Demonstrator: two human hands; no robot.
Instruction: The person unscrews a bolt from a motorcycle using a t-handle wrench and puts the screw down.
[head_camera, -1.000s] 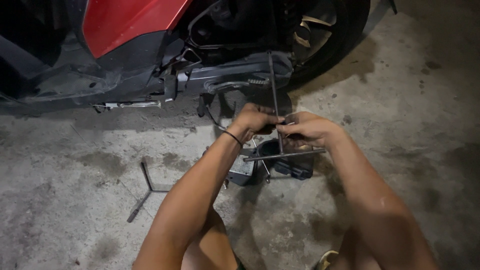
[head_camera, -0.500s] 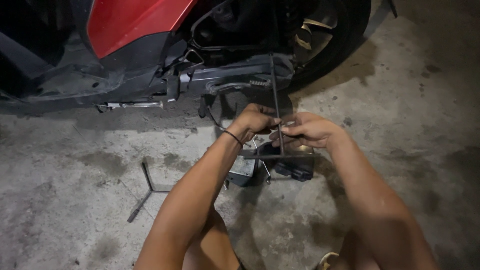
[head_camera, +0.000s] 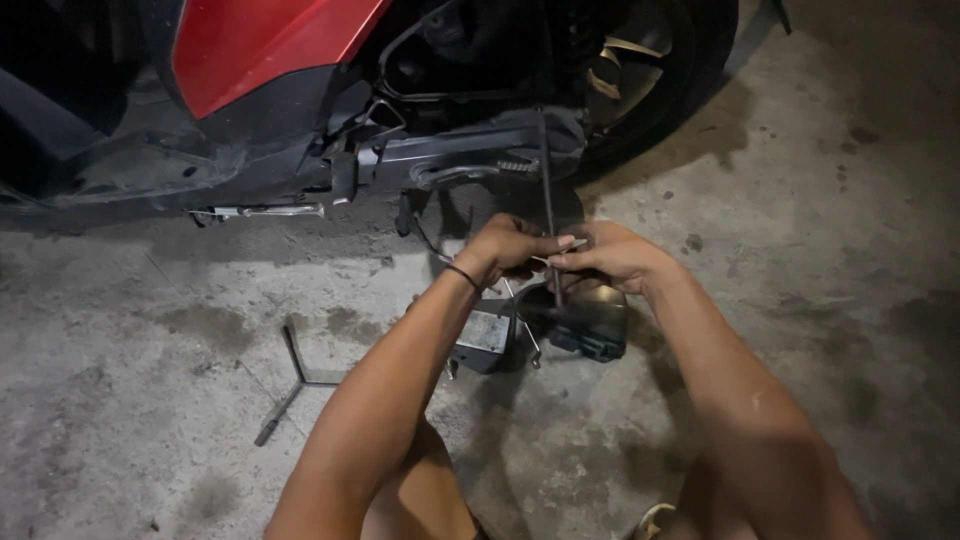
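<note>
Both hands, left (head_camera: 510, 248) and right (head_camera: 608, 255), pinch one thin rod (head_camera: 546, 170) under the scooter (head_camera: 300, 110); grip slight, rod could slip sideways.

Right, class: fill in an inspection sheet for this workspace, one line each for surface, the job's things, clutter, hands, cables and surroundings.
Surface: stained grey concrete floor.
Job's things: thin dark rod, upright, gripped by both hands; dark housing part on the floor beneath them.
Clutter: three-armed wrench lying on the floor, apart from the hands.
Hands: left hand and right hand closed on the rod, touching each other; black band on the left wrist.
Cables: nothing clearly seen.
Surroundings: red and black scooter, its rear wheel behind the hands.
</note>
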